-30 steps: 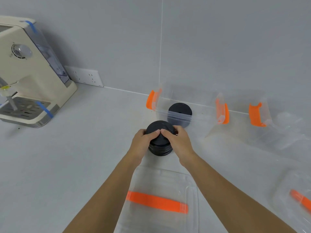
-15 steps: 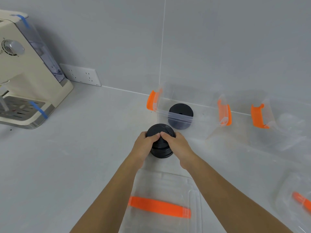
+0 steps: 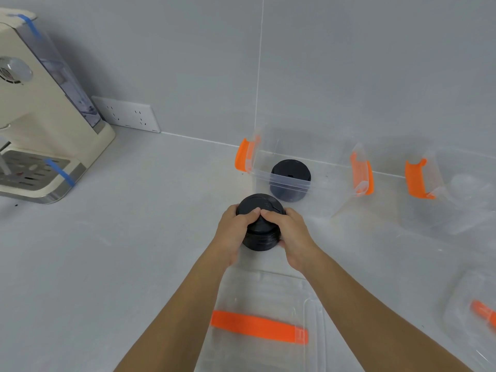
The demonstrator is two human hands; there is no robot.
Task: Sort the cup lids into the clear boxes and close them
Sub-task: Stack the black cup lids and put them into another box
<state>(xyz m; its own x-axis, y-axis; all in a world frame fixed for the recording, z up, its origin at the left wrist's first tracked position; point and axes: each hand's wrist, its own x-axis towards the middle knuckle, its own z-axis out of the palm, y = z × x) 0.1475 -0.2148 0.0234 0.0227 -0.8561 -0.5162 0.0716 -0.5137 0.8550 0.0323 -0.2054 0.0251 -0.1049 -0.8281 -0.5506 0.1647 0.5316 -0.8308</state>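
Two hands are in the single head view, cupped together around a stack of black cup lids [image 3: 259, 224]; the left hand [image 3: 234, 232] wraps the stack's left side with fingers curled closed on it, the right hand [image 3: 291, 233] does likewise on the right, and both thumbs meet on the top lid; whether the stack rests on the counter [image 3: 107, 251] or is lifted just clear of it cannot be told. The stack sits just in front of the open clear box [image 3: 316, 181] with orange latches; one stack of black lids in the box [image 3: 290, 181] is already placed, visible through the near wall.

Progress, as judged: sorting is partly done; the held stack is not yet in a box; no box is closed. A second clear box [image 3: 456, 191] stands to the right, apparently holding clear lids, though its contents are too faint to confirm. A clear box cover with an orange strip [image 3: 268, 326] lies flat near the person, beneath the forearms; another cover [image 3: 472, 326] lies at the right edge.

Surroundings: a cream water dispenser [image 3: 40, 111] stands far left, well apart from the work; a wall socket [image 3: 126, 114] sits behind it. The near wall of the open box stands between the stack and its place; the stack must clear it.
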